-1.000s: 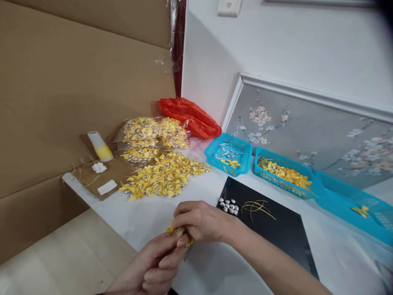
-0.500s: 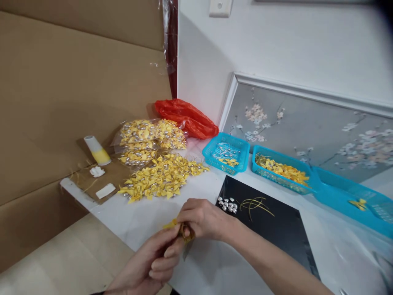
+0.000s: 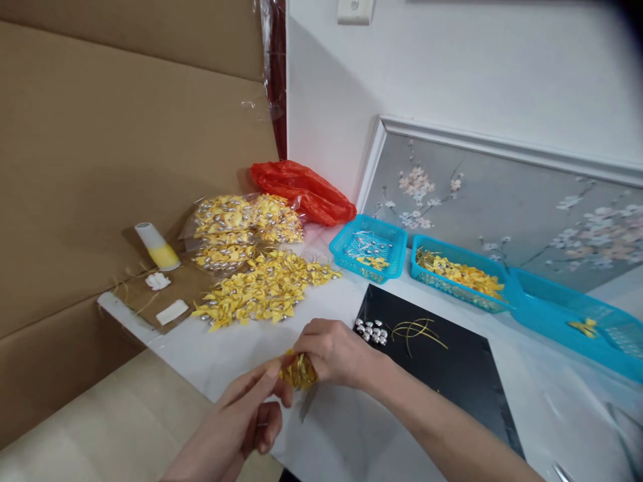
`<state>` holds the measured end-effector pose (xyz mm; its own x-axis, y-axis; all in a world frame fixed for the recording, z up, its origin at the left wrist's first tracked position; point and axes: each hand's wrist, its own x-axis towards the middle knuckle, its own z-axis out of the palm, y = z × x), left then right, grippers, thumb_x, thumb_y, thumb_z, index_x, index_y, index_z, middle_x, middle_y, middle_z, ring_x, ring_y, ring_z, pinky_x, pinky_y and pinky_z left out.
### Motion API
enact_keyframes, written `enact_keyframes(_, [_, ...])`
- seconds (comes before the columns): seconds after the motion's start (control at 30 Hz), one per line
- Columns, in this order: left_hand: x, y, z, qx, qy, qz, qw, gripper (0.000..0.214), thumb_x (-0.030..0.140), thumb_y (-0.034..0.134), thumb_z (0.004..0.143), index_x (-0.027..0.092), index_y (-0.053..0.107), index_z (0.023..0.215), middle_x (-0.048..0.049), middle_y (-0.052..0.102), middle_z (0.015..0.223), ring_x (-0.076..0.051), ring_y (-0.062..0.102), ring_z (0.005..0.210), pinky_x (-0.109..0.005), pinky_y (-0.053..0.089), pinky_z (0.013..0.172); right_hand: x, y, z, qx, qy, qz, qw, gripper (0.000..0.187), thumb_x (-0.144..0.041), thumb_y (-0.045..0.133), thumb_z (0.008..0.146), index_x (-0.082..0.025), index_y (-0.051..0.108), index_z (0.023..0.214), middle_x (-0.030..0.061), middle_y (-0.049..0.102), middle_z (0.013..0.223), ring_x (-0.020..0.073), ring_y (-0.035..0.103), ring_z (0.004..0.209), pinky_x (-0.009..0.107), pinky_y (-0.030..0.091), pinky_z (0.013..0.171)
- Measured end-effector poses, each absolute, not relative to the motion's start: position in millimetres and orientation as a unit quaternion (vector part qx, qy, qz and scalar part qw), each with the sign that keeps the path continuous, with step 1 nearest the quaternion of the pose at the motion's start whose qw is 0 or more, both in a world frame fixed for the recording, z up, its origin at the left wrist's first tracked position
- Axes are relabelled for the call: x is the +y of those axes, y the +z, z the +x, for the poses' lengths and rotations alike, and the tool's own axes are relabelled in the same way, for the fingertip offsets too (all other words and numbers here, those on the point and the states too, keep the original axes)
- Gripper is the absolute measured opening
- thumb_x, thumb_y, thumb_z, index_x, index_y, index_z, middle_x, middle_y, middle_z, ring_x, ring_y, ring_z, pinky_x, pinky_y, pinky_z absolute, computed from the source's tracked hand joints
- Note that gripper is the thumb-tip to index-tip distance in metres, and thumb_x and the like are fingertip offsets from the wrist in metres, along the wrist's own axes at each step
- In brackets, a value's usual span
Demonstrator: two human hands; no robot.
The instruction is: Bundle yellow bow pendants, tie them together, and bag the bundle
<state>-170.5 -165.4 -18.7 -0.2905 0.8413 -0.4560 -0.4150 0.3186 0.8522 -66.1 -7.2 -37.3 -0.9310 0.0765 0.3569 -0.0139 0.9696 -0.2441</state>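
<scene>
Above the front edge of the white table, my right hand point(image 3: 334, 351) is closed around a small bundle of yellow bows point(image 3: 300, 371) with golden twist ties in it. From the left, my left hand point(image 3: 251, 408) pinches the bundle's edge between thumb and forefinger, its other fingers loosely curled. How the bundle is fastened is hidden by the fingers. Just beyond lies a heap of yellow bows point(image 3: 266, 288) with silver beads. To the right, silver beads point(image 3: 372, 331) and several golden ties point(image 3: 416, 331) rest on a black board point(image 3: 442, 375).
Blue baskets point(image 3: 344, 258) line the back, holding bows, beads and ties. Behind the heap sit a filled clear bag point(image 3: 226, 224) and a red plastic bag point(image 3: 306, 194). A white-and-yellow cone point(image 3: 158, 248) stands left on cardboard. A framed flower picture point(image 3: 452, 201) leans on the wall.
My left hand has shifted slightly left and its fingers have loosened, so more of the yellow and gold bundle shows. My right hand stays almost in place.
</scene>
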Motion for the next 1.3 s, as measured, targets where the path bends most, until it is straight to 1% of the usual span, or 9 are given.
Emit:
enact_keyframes(0.13, [-163,-17,-173,0.651,0.551,0.216,0.475,0.043,0.051,0.060,0.076,0.019,0.058,0.104,0.0028,0.050,0.061,-0.011,0.038,0.055,-0.021,0.029,0.047,-8,-37,-68,-0.976,0.124,-0.025,0.175,0.012,-0.013,0.056,0.078,-0.017,0.067,0.082,0.0024,0.062,0.073,0.0141,0.055,0.071,0.022,0.039,0.063])
enact_keyframes(0.33, [-155,-23,-168,0.636,0.533,0.233,0.508,0.055,0.055,0.060,0.073,0.013,0.055,0.107,0.0036,0.049,0.051,-0.010,0.032,0.049,-0.022,0.022,0.045,-13,-31,-69,-0.983,0.096,-0.044,0.151,0.008,-0.019,0.058,0.081,-0.016,0.065,0.078,0.0022,0.061,0.073,0.0143,0.053,0.070,0.023,0.038,0.061])
enact_keyframes(0.47, [-149,-29,-162,0.618,0.534,0.247,0.522,0.045,0.052,0.062,0.073,0.013,0.058,0.095,0.0030,0.050,0.052,-0.009,0.031,0.048,-0.022,0.020,0.044,-20,-25,-69,-0.989,0.062,-0.055,0.120,0.005,-0.020,0.061,0.079,-0.016,0.064,0.078,0.0034,0.062,0.077,0.0159,0.053,0.071,0.024,0.037,0.060])
enact_keyframes(0.63, [-144,-29,-157,0.630,0.534,0.256,0.503,0.036,0.048,0.069,0.069,0.014,0.059,0.073,0.0051,0.042,0.049,-0.007,0.028,0.045,-0.021,0.018,0.042,-25,-25,-68,-0.991,0.028,-0.050,0.120,0.006,-0.021,0.063,0.078,-0.015,0.064,0.080,0.0049,0.062,0.080,0.0191,0.053,0.074,0.028,0.039,0.059])
enact_keyframes(0.87, [-144,-31,-165,0.554,0.578,0.208,0.562,0.027,0.036,0.072,0.070,0.011,0.062,0.066,0.0059,0.039,0.052,-0.003,0.023,0.044,-0.014,0.016,0.038,-20,-29,-67,-0.983,0.046,-0.003,0.179,0.006,-0.014,0.057,0.083,-0.017,0.061,0.079,0.0021,0.061,0.078,0.0164,0.048,0.074,0.026,0.039,0.064])
enact_keyframes(1.03, [-147,-35,-176,0.443,0.634,0.049,0.631,0.018,0.014,0.080,0.060,0.008,0.066,0.068,0.0053,0.044,0.062,0.003,0.027,0.042,-0.005,0.019,0.033,-15,-40,-71,-0.972,0.097,0.013,0.215,0.009,-0.011,0.057,0.082,-0.018,0.061,0.085,0.0008,0.063,0.082,0.0156,0.048,0.076,0.024,0.038,0.068])
enact_keyframes(1.1, [-148,-36,-178,0.396,0.643,0.000,0.655,0.013,0.009,0.077,0.064,0.005,0.066,0.071,0.0049,0.045,0.064,0.005,0.026,0.040,-0.003,0.022,0.032,-14,-44,-73,-0.968,0.116,0.020,0.220,0.007,-0.013,0.058,0.081,-0.018,0.061,0.086,0.0013,0.064,0.083,0.0154,0.050,0.077,0.024,0.039,0.069])
enact_keyframes(1.17, [-148,-35,-180,0.357,0.642,-0.028,0.677,0.005,0.007,0.067,0.074,0.002,0.066,0.074,0.0029,0.046,0.066,0.005,0.029,0.040,-0.003,0.026,0.031,-13,-45,-75,-0.967,0.124,0.022,0.223,0.003,-0.017,0.058,0.082,-0.018,0.061,0.082,0.0020,0.064,0.080,0.0155,0.050,0.075,0.024,0.040,0.068])
enact_keyframes(1.3, [-145,-34,-181,0.333,0.648,-0.076,0.681,0.015,0.004,0.051,0.085,0.001,0.065,0.079,-0.0015,0.051,0.070,0.004,0.036,0.040,-0.002,0.030,0.032,-6,-37,-76,-0.959,0.184,0.014,0.214,0.008,-0.013,0.058,0.081,-0.018,0.064,0.080,0.0014,0.066,0.076,0.0144,0.054,0.074,0.025,0.042,0.075])
